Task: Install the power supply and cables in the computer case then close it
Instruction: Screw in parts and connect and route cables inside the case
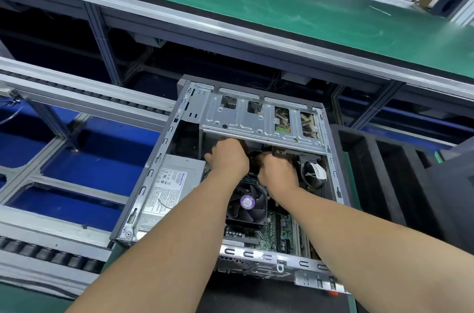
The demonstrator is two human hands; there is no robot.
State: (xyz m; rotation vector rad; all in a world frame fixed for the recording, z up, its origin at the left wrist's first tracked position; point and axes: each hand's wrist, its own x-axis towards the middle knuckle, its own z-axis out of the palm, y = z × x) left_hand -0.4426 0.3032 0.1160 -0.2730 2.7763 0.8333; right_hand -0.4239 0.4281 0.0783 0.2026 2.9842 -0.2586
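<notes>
- While reaching into the open computer case (pixel 156 166), keeping the left hand (pixel 228 158) and the right hand (pixel 277 171) close together, almost touching, just under the near edge of the metal drive cage (pixel 256 120).
- Hiding the fingertips of the left hand below that cage, so not being possible to tell whether gripping something or lying straight.
- Curling the fingers of the right hand toward the left hand, around the black cables (pixel 252 158) passing between the two hands; looking a little blurred at this place.
- Showing the computer case lying flat with its open side turned upward and its back panel toward the person.
- Showing the power supply (pixel 169 184) sitting inside the case against the left wall, its white label facing up, just beside the left forearm.
- Crossing with both forearms above the CPU fan (pixel 247 203), which is carrying a purple sticker, and covering part of the green motherboard (pixel 279 233) with the right forearm.
- Showing a cable with a white label (pixel 316 170) hanging just to the right of the right hand, below the cage.
- Showing a green conveyor belt (pixel 256 4) running beyond the case at a higher level, a roller rail (pixel 77 97) to the left, and a black foam tray (pixel 372 158) standing just beside the case on the right.
</notes>
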